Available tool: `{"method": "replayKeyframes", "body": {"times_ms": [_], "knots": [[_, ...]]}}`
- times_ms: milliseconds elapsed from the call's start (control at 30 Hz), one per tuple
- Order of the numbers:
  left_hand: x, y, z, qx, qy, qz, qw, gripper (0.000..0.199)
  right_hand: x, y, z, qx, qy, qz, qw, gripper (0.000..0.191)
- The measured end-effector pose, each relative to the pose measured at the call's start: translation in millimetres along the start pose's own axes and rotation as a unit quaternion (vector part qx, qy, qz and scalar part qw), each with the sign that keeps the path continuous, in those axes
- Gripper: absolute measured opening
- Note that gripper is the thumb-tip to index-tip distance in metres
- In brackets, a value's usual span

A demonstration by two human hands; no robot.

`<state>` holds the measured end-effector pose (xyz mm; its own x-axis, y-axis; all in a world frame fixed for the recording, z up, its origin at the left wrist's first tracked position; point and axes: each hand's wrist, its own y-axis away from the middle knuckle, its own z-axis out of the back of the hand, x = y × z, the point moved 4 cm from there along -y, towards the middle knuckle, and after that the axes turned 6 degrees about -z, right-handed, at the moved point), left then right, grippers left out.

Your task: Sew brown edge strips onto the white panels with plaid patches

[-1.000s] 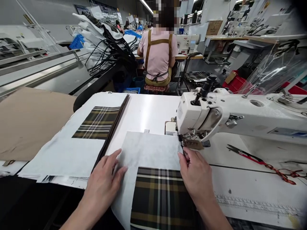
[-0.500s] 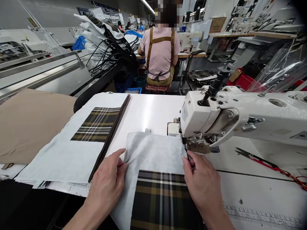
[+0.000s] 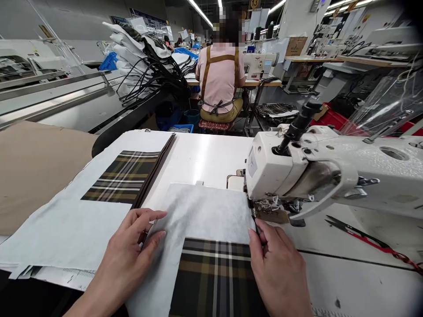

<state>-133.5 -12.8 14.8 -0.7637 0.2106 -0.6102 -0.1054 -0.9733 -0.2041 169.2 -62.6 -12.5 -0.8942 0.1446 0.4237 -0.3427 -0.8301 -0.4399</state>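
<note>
A white backing panel with a dark plaid patch point(image 3: 214, 277) lies in front of me, its top right corner by the needle area of the white sewing machine point(image 3: 274, 163). My right hand point(image 3: 277, 259) pinches the panel's right edge between thumb and fingers, just below the presser foot. At the left edge, my left hand point(image 3: 132, 251) has its thumb and forefinger apart over the white backing point(image 3: 205, 207); its other fingers are curled and partly hidden. Black-and-red thread snips point(image 3: 366, 237) lie right of the machine head.
Stacked panels with a plaid patch point(image 3: 124, 176) and dark edging lie on the left, beside tan fabric point(image 3: 39, 171). Beyond the white table point(image 3: 188, 154), a person in a pink shirt point(image 3: 220, 79) sits facing away. A tall heap of white pieces with black cords point(image 3: 148, 61) stands behind.
My left hand has shifted left and its thumb and forefinger have parted at the panel's edge. My right hand keeps its pinch by the machine. The whole view has tilted slightly up.
</note>
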Motion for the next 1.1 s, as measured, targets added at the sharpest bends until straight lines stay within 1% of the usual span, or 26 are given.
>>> {"method": "replayKeyframes", "body": {"times_ms": [267, 400, 467, 533, 600, 633, 700, 767, 800, 867, 900, 967, 1100], "knots": [[1, -23, -7.7, -0.001, -0.022, 0.003, 1.0, 0.034, 2, 0, 1, 0.002, -0.014, 0.0, 1.0, 0.051], [3, -34, -9.1, -0.011, -0.031, -0.008, 0.999, 0.03, 2, 0, 1, 0.0, -0.013, -0.001, 1.0, 0.049], [2, -38, -10.0, -0.021, -0.057, -0.022, 0.998, 0.032, 2, 0, 1, 0.001, -0.01, -0.001, 1.0, 0.049], [-4, -42, -13.9, -0.029, -0.11, -0.056, 0.992, 0.035, 3, 0, 2, 0.002, -0.008, 0.0, 1.0, 0.049], [-19, -43, -23.5, -0.018, -0.143, -0.112, 0.983, 0.033, 3, 0, 2, 0.004, -0.007, 0.003, 1.0, 0.048], [-30, -44, -30.6, 0.001, -0.14, -0.147, 0.979, 0.032, 3, 0, 2, 0.001, -0.006, 0.005, 1.0, 0.048], [-57, -44, -49.0, 0.07, -0.11, -0.231, 0.964, 0.03, 3, 0, 3, -0.01, -0.001, 0.013, 1.0, 0.049], [-85, -43, -68.6, 0.148, -0.085, -0.32, 0.932, 0.031, 4, 0, 3, -0.021, 0.002, 0.022, 1.0, 0.05], [-97, -43, -77.1, 0.176, -0.079, -0.36, 0.913, 0.032, 4, -1, 3, -0.022, 0.001, 0.026, 0.999, 0.049], [-115, -43, -90.0, 0.202, -0.07, -0.424, 0.88, 0.032, 3, -1, 1, -0.016, -0.005, 0.024, 1.0, 0.047], [-120, -43, -94.5, 0.203, -0.068, -0.446, 0.869, 0.032, 2, -1, 1, -0.011, -0.008, 0.019, 1.0, 0.045], [-123, -44, -101.2, 0.2, -0.069, -0.473, 0.855, 0.033, 1, -1, 0, 0.0, -0.014, 0.009, 1.0, 0.042], [-119, -45, -106.9, 0.19, -0.084, -0.482, 0.851, 0.036, 0, 0, 0, 0.016, -0.019, -0.006, 1.0, 0.035]]}}
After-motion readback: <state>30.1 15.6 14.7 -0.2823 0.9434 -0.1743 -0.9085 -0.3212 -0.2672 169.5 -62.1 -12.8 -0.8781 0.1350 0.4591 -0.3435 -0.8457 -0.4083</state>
